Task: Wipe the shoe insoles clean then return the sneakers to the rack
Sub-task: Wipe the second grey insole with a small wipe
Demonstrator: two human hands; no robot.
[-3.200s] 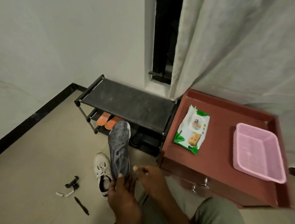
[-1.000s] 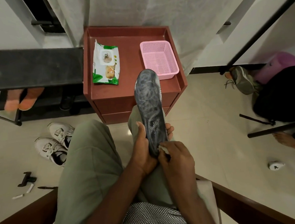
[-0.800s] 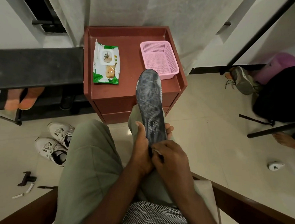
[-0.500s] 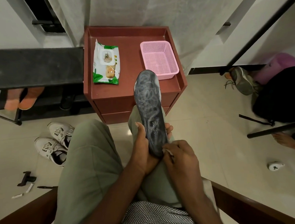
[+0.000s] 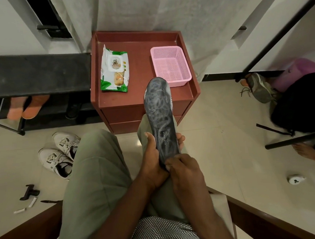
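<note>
The dark grey patterned foam insole (image 5: 160, 117) is gripped by the left hand (image 5: 153, 155); its heel is pinched by the right hand (image 5: 184, 170).

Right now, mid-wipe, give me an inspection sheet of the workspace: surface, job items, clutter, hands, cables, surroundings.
Surface: red cabinet top holds wipes pack and empty pink basket.
Job's things: dark insole held over the lap; white sneakers on the floor, beside the black rack.
Clutter: small black and white bits on the floor at left; white round object at right.
Hands: left hand grips the insole; right hand curled at its heel end, wipe hidden.
Cables: nothing seen.
Surroundings: curtain, grey shoe, black bag.
</note>
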